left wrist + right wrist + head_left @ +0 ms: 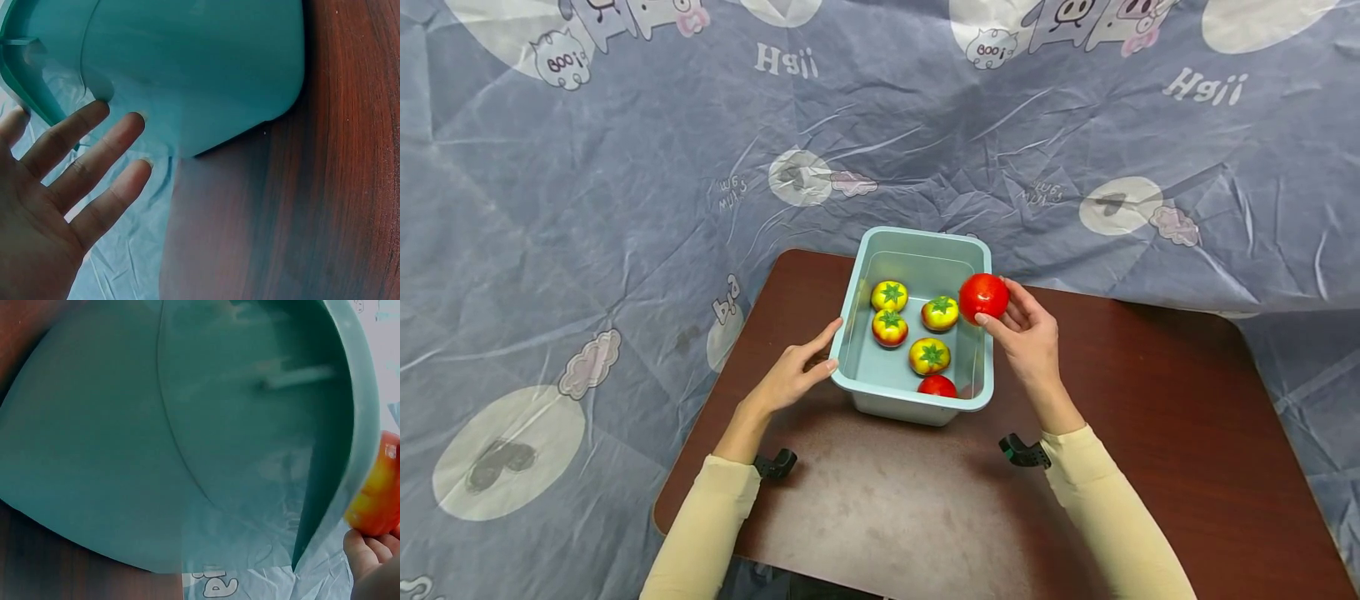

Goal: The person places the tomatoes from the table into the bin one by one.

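My right hand (1028, 337) holds a shiny red tomato (983, 297) between thumb and fingers, above the right rim of a pale blue-green plastic bin (880, 388). The right wrist view shows a yellow patch on the held tomato (375, 490); part of that hand is cut off by the frame. At the bin's left rim my left hand (786, 379) touches with thumb and index finger extended. Its other fingers are spread beside the bin's outer wall in the left wrist view. Inside the bin lie several yellow-and-red tomatoes with green star-shaped tops (929, 356) and one red tomato (937, 386).
The bin stands near the back edge of a dark reddish-brown wooden table (1150, 417). A grey-blue printed cloth (647, 167) hangs behind and to the left of it. Black bands (1024, 451) sit at both wrists.
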Available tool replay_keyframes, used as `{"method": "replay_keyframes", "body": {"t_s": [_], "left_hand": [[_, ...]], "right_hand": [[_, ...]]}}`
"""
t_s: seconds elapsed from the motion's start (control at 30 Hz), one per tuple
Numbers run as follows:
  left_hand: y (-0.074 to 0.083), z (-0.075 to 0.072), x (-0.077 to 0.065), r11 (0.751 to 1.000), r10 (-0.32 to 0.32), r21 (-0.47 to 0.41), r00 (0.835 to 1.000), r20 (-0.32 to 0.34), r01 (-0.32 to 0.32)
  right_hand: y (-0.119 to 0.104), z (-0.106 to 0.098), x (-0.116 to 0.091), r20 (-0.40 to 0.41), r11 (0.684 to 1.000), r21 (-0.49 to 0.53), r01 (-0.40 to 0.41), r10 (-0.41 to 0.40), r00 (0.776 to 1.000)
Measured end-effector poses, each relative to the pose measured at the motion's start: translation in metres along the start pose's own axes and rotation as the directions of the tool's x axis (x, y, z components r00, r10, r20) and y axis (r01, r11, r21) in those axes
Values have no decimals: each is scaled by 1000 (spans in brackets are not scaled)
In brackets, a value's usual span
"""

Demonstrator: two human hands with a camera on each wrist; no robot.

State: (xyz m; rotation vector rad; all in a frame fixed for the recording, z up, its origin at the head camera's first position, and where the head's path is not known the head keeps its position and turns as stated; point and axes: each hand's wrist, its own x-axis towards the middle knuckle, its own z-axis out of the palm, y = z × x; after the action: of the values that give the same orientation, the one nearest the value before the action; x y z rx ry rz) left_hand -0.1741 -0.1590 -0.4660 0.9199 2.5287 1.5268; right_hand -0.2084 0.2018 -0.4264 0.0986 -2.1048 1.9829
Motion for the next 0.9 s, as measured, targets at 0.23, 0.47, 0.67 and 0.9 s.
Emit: {"method": "replay_keyframes", "body": {"t_s": [0.23, 0.47, 0.67, 0.9], "left_hand": [[0, 0, 0, 1000, 4, -12, 1000, 5, -4], [1, -1, 0, 1000, -4, -13, 1000, 8, 5], [-26, 6, 1, 1000, -9, -25, 1000, 4, 9], [-42, 9, 0, 1000, -5, -2, 1000, -15, 5]], "right_hand": [[1, 9, -6, 97, 1000, 18, 13, -14, 995], [4, 10, -10, 176, 998, 38, 40, -46, 983], [5, 9, -11, 156, 999, 23, 49, -52, 986], [7, 6, -11, 129, 999, -7, 49, -47, 991]]}}
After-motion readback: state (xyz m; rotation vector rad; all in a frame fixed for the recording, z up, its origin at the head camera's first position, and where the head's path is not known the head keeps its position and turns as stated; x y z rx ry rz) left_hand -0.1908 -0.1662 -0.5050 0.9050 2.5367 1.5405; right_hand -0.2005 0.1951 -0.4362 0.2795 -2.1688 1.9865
